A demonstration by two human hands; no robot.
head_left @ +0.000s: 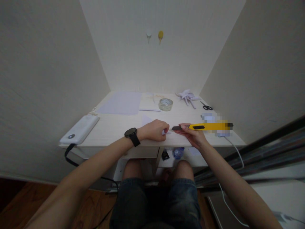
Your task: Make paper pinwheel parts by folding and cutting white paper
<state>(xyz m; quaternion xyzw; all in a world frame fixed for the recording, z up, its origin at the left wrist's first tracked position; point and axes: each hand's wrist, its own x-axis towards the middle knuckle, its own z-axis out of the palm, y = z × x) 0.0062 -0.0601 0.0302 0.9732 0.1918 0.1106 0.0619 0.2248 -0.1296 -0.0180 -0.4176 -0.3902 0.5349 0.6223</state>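
Near the front edge of the white desk (114, 130), my left hand (156, 129) is closed around a small piece of white paper (163, 131), most of which its fingers hide. A dark watch sits on that wrist. My right hand (194, 135) grips a yellow utility knife (202, 127) between thumb and fingers. The knife's dark blade end points left, a short gap from my left fist. Behind my left hand lies a flat white paper piece (146, 120), partly covered.
At the back are a large paper sheet (121, 102), a thin paper strip (149, 110), a tape roll (166, 104) and a folded paper pinwheel shape (187, 96). Black-handled scissors (207, 107) lie at right. A white box-like device (79, 129) stands at left. A cable (235, 148) hangs off the right side.
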